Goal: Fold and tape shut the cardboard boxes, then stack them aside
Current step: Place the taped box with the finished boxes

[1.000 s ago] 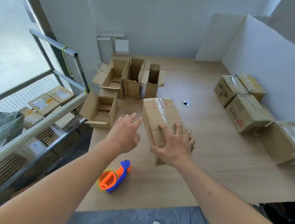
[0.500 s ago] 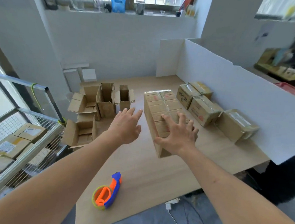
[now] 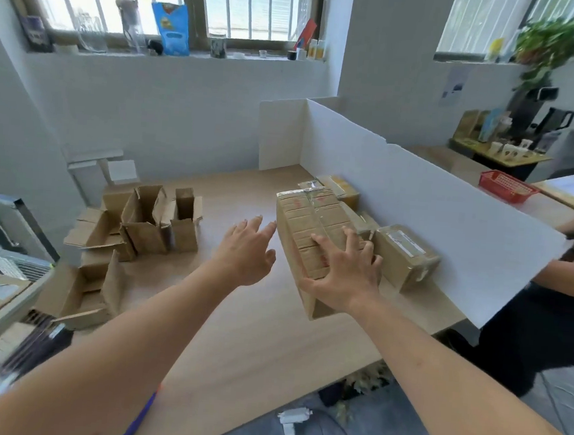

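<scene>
1. Centrally, a taped box [image 3: 315, 233] sits tilted, its near end raised off the counter [image 3: 235, 333]; clear tape runs along its top seam.
2. Right hand [image 3: 343, 273] lies on the box's top near end, fingers [image 3: 354, 243] spread across the top and thumb at the near left edge, holding the box.
3. Left hand [image 3: 245, 251] is just beside the box's left face, fingers straight and close together, holding nothing; whether the fingertips touch the cardboard cannot be told.
4. Just right of the held box, a sealed box [image 3: 406, 254] with a label strip rests against the white partition [image 3: 417, 207]. More sealed boxes [image 3: 341, 189] lie behind it along the same partition, partly hidden.
5. On the counter's far left, several open boxes [image 3: 148, 220] stand with flaps up; at least 2 more lie open at the left edge [image 3: 91, 291].
6. Near bottom left, a thin blue and orange edge [image 3: 141, 415] shows beside the left forearm; too little is visible to identify it.
7. Beyond the partition, another person's arm [image 3: 569, 274] is at the right edge, and a red basket [image 3: 507, 186] sits on a neighbouring desk.
8. Window sill [image 3: 188, 55] at top carries bottles and a blue bag.
</scene>
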The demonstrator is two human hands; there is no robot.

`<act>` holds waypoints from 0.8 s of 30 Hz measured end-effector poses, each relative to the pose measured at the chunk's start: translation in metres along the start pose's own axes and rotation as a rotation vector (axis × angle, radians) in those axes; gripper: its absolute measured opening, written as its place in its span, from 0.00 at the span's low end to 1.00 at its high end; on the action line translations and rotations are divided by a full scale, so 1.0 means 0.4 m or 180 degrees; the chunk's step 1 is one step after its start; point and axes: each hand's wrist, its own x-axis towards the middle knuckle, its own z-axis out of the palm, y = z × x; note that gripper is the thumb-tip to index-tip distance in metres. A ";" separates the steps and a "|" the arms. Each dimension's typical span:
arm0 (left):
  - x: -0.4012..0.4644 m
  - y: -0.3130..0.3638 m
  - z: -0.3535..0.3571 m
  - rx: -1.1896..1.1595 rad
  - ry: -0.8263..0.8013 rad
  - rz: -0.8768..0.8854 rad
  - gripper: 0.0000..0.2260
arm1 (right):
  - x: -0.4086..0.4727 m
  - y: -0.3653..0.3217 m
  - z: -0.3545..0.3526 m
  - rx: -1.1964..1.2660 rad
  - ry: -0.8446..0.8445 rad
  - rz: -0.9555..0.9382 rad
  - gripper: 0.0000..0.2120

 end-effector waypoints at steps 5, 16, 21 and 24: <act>0.064 0.191 0.073 -0.0001 -0.0165 -0.0059 0.30 | 0.025 0.226 0.000 -0.0052 -0.0163 0.0011 0.45; 0.246 0.441 0.227 -0.0042 -0.0525 -0.0106 0.28 | 0.129 0.561 0.072 -0.0086 -0.0488 0.0029 0.45; 0.374 0.476 0.330 -0.0138 -0.0680 -0.0084 0.27 | 0.220 0.639 0.155 -0.0028 -0.0639 0.0091 0.44; 0.454 0.478 0.392 -0.0242 -0.0802 -0.0128 0.26 | 0.290 0.674 0.209 -0.0031 -0.0822 0.0172 0.45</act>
